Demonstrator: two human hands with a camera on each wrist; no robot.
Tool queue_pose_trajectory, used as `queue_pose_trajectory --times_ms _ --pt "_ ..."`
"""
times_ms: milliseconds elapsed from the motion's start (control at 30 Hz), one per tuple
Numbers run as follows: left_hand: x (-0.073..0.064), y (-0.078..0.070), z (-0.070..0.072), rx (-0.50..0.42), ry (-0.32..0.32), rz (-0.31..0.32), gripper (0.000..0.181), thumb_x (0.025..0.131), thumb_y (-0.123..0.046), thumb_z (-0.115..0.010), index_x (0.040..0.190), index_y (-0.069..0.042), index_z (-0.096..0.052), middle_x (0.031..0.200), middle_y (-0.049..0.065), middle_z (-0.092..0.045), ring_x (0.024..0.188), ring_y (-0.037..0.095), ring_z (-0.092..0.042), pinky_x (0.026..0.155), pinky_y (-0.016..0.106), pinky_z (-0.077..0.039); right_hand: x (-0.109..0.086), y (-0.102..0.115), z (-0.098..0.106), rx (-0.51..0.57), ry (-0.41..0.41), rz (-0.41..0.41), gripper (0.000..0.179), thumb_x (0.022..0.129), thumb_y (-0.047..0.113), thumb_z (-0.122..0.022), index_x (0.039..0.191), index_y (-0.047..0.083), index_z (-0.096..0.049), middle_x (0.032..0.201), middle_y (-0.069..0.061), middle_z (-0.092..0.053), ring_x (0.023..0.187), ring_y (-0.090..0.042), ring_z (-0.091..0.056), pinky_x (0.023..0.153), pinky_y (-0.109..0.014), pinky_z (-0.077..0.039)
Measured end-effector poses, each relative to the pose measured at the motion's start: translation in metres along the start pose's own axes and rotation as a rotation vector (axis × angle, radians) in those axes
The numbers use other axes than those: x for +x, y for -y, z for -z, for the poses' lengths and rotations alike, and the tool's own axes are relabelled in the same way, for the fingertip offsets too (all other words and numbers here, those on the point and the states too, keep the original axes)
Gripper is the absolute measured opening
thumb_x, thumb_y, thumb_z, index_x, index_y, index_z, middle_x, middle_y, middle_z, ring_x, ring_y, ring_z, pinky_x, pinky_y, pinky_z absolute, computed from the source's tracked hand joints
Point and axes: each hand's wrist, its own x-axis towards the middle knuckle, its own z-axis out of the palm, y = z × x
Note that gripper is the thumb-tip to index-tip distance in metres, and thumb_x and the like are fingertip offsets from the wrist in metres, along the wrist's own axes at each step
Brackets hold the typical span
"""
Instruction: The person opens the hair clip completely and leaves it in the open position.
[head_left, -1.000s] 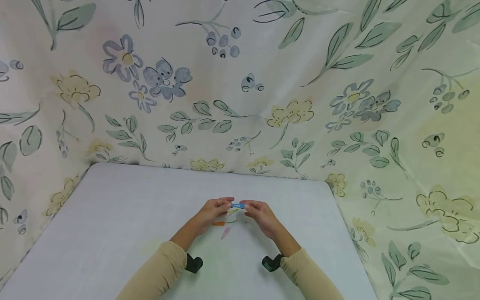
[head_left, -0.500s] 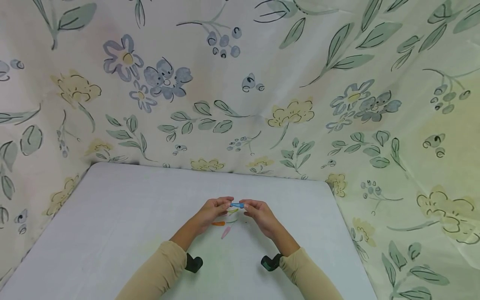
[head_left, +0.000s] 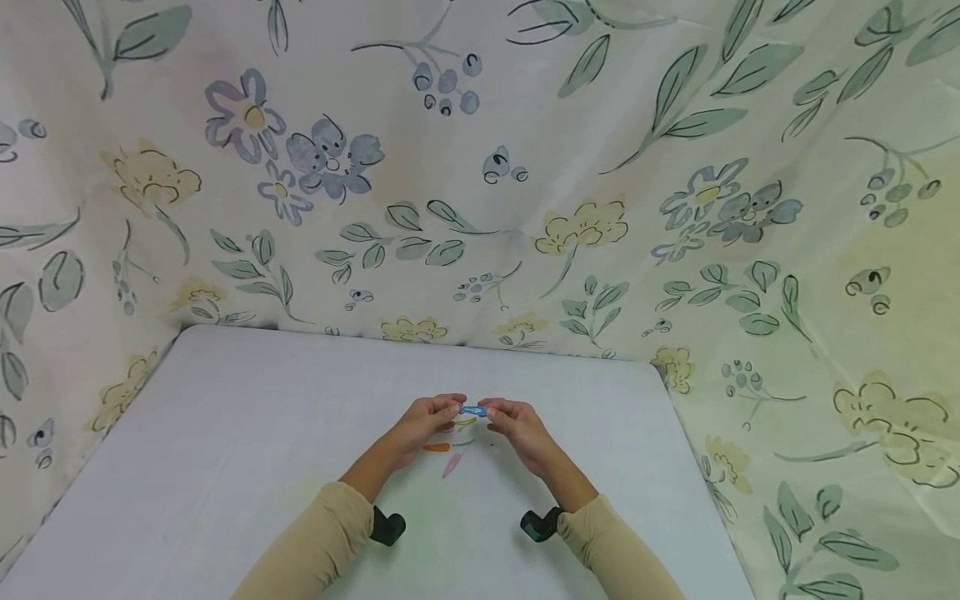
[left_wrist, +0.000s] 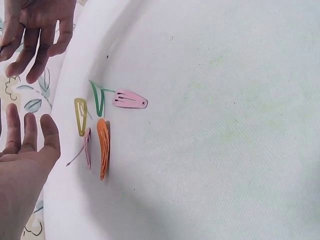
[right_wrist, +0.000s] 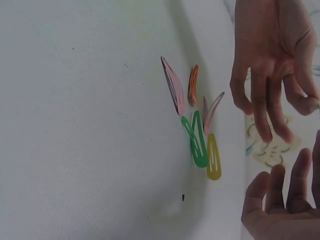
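Observation:
Both hands hold a small blue snap hair clip (head_left: 473,410) above the table in the head view. My left hand (head_left: 422,425) pinches its left end with thumb and forefinger. At the other end, the thumb and fingers of my right hand (head_left: 527,432) grip it. Neither wrist view shows the blue clip. Below the hands lie more hair clips: an orange one (left_wrist: 103,148), a pink one (left_wrist: 130,99), a green one (right_wrist: 201,150) bent apart, a yellow one (right_wrist: 214,159) and a second pink one (right_wrist: 213,112) spread apart.
A white-covered table (head_left: 247,433) spreads under the arms. Floral cloth (head_left: 450,183) hangs behind it and at the sides. Tiny dark specks (right_wrist: 183,197) dot the table near the clips. A dark device is strapped at each wrist.
The blue clip has tilted slightly between the fingers, with its gap showing wider midway and narrower now. My right hand has shifted a little left. The clips on the table have stayed put.

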Motion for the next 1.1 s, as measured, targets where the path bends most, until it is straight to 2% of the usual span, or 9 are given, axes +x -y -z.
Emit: queue_pose_trajectory --times_ms 167,333,467,667,867,1000,1100 --pt "-0.0016 0.0016 0.0005 0.011 0.002 -0.011 0.034 0.103 -0.017 -0.055 0.115 0.013 -0.064 0.147 0.017 -0.048 0.124 0.021 -0.052 0.104 0.038 -0.044 0.0007 -0.0007 -0.0017 -0.005 -0.008 -0.005 0.027 0.1 0.016 -0.061 0.111 -0.007 -0.069 0.123 -0.009 -0.066 0.113 -0.02 -0.058 0.104 -0.049 -0.044" --pt "-0.0014 0.0026 0.0002 -0.001 -0.004 -0.036 0.035 0.103 -0.015 -0.054 0.112 0.019 -0.061 0.147 0.022 -0.045 0.129 0.025 -0.047 0.106 0.041 -0.042 0.0013 0.001 -0.0045 -0.012 0.004 0.005 0.027 0.101 0.017 -0.059 0.112 -0.006 -0.068 0.121 -0.007 -0.065 0.113 -0.019 -0.058 0.105 -0.051 -0.042" --pt "-0.0014 0.0019 -0.0005 -0.005 -0.024 -0.035 0.034 0.103 -0.013 -0.055 0.108 0.019 -0.06 0.147 0.023 -0.045 0.131 0.027 -0.046 0.105 0.041 -0.043 0.0014 0.003 -0.0055 -0.016 0.004 -0.003 0.027 0.101 0.018 -0.06 0.112 -0.005 -0.068 0.121 -0.008 -0.065 0.117 -0.026 -0.057 0.107 -0.052 -0.041" --pt "-0.0026 0.0012 0.0 0.004 -0.02 -0.032 0.034 0.103 -0.014 -0.055 0.11 0.019 -0.061 0.146 0.021 -0.047 0.134 0.032 -0.043 0.107 0.044 -0.041 0.0002 0.0027 -0.0043 -0.035 -0.002 -0.026 0.028 0.101 0.016 -0.059 0.115 -0.007 -0.067 0.123 -0.008 -0.066 0.123 -0.037 -0.053 0.101 -0.04 -0.048" --pt "-0.0019 0.0013 0.0005 0.022 -0.023 -0.021 0.035 0.102 -0.016 -0.056 0.112 0.017 -0.062 0.147 0.02 -0.046 0.135 0.033 -0.042 0.108 0.046 -0.04 0.0003 0.0031 -0.0016 -0.069 -0.005 -0.012 0.032 0.1 0.02 -0.061 0.116 -0.007 -0.067 0.123 -0.009 -0.066 0.124 -0.042 -0.051 0.1 -0.039 -0.048" --pt "-0.0023 0.0001 -0.0006 0.045 -0.039 -0.012 0.035 0.101 -0.018 -0.059 0.111 0.016 -0.064 0.147 0.018 -0.048 0.135 0.032 -0.043 0.107 0.044 -0.042 -0.0002 0.0038 0.0002 -0.113 -0.013 -0.007 0.031 0.101 0.02 -0.06 0.116 -0.007 -0.067 0.121 -0.01 -0.066 0.12 -0.044 -0.051 0.098 -0.036 -0.048" --pt "-0.0034 -0.0002 -0.0013 0.08 -0.055 -0.014 0.034 0.101 -0.018 -0.06 0.111 0.014 -0.066 0.145 0.016 -0.05 0.135 0.032 -0.043 0.105 0.041 -0.044 -0.0009 0.0048 0.0005 -0.163 -0.024 -0.011 0.028 0.101 0.016 -0.059 0.115 -0.006 -0.068 0.12 -0.01 -0.066 0.113 -0.04 -0.053 0.097 -0.038 -0.048"
